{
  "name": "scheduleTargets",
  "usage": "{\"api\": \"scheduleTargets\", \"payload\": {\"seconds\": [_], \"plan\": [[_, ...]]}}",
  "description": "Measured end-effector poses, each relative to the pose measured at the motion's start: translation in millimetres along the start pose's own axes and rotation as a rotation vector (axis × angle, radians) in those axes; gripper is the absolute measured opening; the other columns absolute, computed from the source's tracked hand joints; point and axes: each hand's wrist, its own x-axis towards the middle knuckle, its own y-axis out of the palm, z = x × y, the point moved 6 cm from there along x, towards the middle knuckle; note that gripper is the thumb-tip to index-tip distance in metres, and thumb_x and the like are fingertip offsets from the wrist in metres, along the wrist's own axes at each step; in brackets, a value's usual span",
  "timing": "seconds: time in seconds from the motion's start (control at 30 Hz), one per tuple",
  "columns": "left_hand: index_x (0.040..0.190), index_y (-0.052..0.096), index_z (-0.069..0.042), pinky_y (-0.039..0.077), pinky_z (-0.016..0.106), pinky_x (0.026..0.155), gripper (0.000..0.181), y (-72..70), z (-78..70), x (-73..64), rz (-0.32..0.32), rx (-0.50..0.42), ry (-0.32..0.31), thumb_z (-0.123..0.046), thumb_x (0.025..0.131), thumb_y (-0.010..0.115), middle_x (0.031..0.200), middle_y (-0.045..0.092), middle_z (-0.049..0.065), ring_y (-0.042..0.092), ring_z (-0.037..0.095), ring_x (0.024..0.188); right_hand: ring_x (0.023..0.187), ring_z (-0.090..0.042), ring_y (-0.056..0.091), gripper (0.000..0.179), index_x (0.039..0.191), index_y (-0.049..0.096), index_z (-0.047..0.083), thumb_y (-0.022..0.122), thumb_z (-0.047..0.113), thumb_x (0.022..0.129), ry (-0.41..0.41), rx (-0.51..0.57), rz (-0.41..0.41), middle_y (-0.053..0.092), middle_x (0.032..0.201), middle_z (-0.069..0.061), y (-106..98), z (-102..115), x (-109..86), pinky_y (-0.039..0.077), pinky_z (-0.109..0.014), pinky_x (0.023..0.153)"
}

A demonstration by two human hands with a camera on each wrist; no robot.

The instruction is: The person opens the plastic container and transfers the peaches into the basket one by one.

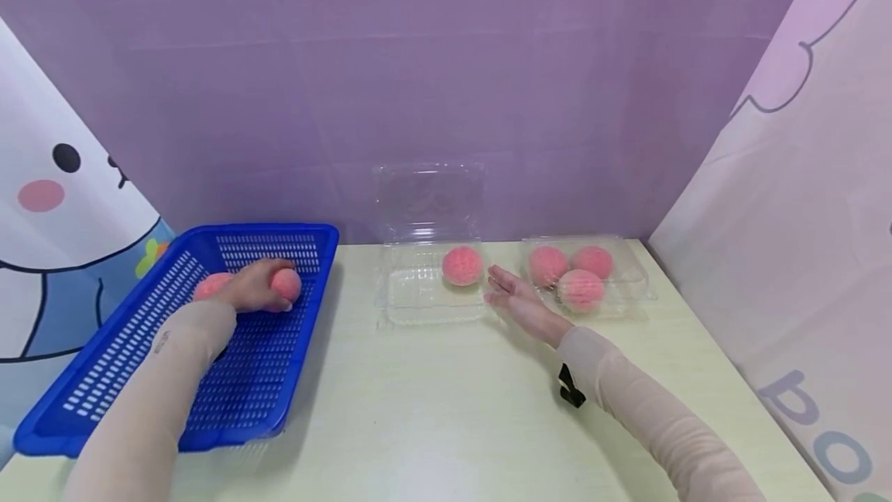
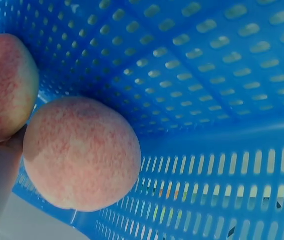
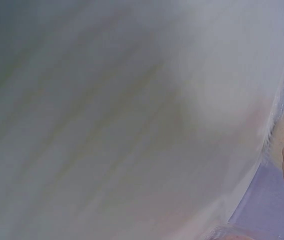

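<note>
Inside the blue basket (image 1: 230, 438), my left hand (image 1: 252, 287) grips a peach (image 1: 286, 285). The left wrist view shows the held peach (image 2: 4, 90) at its left edge, with a finger against it. A second peach (image 2: 81, 152) lies beside it and also shows left of the hand in the head view. My right hand (image 1: 526, 308) has its fingers extended, holding nothing, beside an open clear plastic clamshell box (image 1: 414, 304). One pink peach (image 1: 462, 266) sits in that box's right part, close to the fingertips.
Right of my right hand stands another clear clamshell box (image 1: 630, 273) with three peaches (image 1: 582, 290) in it. The open box's lid (image 1: 428, 196) stands up against the purple backdrop (image 1: 446, 84). Printed cloths hang at both sides of the pale table (image 1: 411, 401).
</note>
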Motion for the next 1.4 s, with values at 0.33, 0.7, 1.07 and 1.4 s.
{"api": "scheduleTargets", "payload": {"seconds": [0.33, 0.7, 1.07, 1.4], "plan": [[0.134, 0.039, 0.000, 0.037, 0.060, 0.094, 0.073, -14.0, -2.5, -18.1, 0.049, -0.169, -0.093, -0.017, 0.073, 0.075, 0.129, 0.045, 0.026, 0.045, 0.040, 0.112, 0.140, -0.026, 0.015, 0.070, 0.146, 0.008, 0.004, 0.051, 0.011, 0.092, 0.018, -0.021, -0.011, 0.011, 0.154, -0.011, 1, 2, -1.9, 0.021, -0.039, 0.112], [0.126, 0.049, 0.001, 0.032, 0.060, 0.097, 0.054, -32.0, -10.1, -24.0, -0.038, -0.063, -0.054, -0.014, 0.077, 0.068, 0.130, 0.042, 0.031, 0.039, 0.048, 0.118, 0.141, -0.027, 0.013, 0.070, 0.146, 0.006, 0.002, 0.050, 0.009, 0.092, 0.017, 0.000, 0.003, 0.009, 0.154, -0.011, 3, 3, -4.3, 0.020, -0.040, 0.112], [0.127, 0.050, -0.002, 0.026, 0.060, 0.102, 0.045, -47.7, -48.4, -22.7, -0.102, -0.042, 0.021, -0.019, 0.086, 0.061, 0.133, 0.043, 0.025, 0.034, 0.044, 0.125, 0.141, -0.025, 0.012, 0.070, 0.147, 0.006, 0.003, 0.049, 0.007, 0.092, 0.018, 0.029, -0.012, 0.008, 0.154, -0.011, 0, 1, -3.9, 0.020, -0.040, 0.112], [0.121, 0.056, -0.003, 0.040, 0.055, 0.094, 0.036, -50.3, -123.2, -27.3, -0.187, 0.029, 0.104, -0.017, 0.088, 0.058, 0.126, 0.053, 0.021, 0.050, 0.039, 0.115, 0.141, -0.025, 0.013, 0.071, 0.147, 0.006, 0.004, 0.051, 0.012, 0.092, 0.016, -0.007, 0.009, 0.009, 0.154, -0.009, 1, 0, -3.9, 0.020, -0.040, 0.112]]}}
